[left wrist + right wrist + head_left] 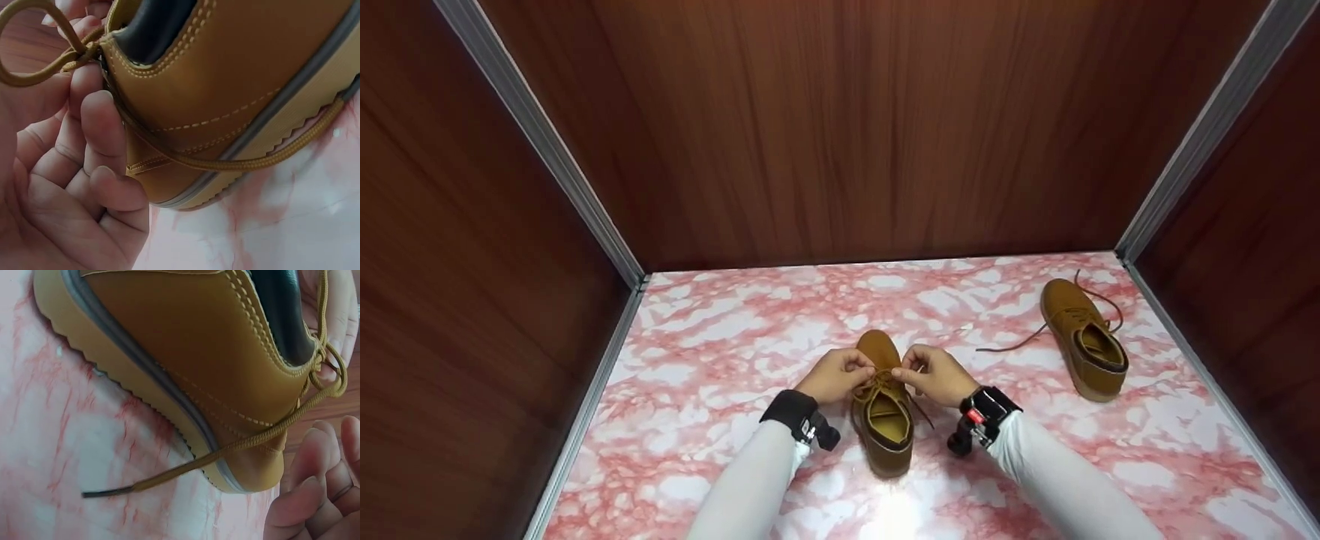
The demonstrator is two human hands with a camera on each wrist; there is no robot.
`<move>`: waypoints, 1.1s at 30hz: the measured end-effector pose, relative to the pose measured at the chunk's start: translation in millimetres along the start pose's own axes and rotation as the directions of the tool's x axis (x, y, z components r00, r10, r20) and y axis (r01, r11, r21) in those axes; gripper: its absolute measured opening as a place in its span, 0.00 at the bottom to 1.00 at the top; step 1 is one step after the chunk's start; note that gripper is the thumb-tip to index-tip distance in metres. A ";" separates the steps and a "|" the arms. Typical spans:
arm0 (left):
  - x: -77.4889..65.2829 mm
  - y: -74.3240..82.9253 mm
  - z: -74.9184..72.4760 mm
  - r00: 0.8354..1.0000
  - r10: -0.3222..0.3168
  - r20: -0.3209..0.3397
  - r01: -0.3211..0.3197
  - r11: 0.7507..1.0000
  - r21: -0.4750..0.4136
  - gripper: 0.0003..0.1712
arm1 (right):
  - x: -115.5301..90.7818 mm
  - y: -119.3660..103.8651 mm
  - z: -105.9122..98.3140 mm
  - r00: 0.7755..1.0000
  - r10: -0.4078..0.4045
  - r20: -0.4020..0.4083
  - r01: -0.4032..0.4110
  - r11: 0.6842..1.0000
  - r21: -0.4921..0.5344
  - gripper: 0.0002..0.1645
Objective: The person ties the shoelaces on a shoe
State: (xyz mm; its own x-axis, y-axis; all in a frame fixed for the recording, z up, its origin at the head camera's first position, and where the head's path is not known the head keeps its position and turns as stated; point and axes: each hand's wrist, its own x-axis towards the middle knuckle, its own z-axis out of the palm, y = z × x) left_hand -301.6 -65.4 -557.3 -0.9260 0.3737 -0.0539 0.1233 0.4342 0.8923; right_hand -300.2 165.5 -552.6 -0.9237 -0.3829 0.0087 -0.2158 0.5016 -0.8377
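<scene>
A tan-brown lace-up shoe (888, 450) stands upright on the surface, its toe pointing away from me. Its shoelace (236, 164) is crossed in a knot with a large loop, and one loose end hangs down each side. My left hand (838, 375) pinches that loop beside the knot between thumb and forefinger. Opposite it, my right hand (939, 373) is bent at the knot's right side. In the right wrist view its visible fingers (315, 450) stand apart from a smaller lace loop (339, 379); its thumb's hold cannot be made out.
A matching shoe (1084, 337) stands at the far right, its laces untied and trailing on both sides. Pink-and-white marbled surface (720, 337) lies under both shoes. Dark wood panels (840, 135) enclose the back and sides, with metal strips (551, 154) along the corners.
</scene>
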 end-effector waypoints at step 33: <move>-4.6 3.1 -0.2 0.998 -0.037 0.050 0.047 0.973 -0.226 0.09 | -12.9 -14.8 2.2 0.970 -0.207 0.126 0.186 0.970 0.155 0.10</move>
State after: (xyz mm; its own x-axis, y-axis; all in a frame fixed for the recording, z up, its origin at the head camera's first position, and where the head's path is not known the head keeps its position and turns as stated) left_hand -297.0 -65.9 -554.2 -0.9109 0.3980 -0.1087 -0.0040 0.2549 0.9670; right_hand -284.3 161.3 -541.5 -0.8118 -0.5729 0.1128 -0.3324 0.2946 -0.8959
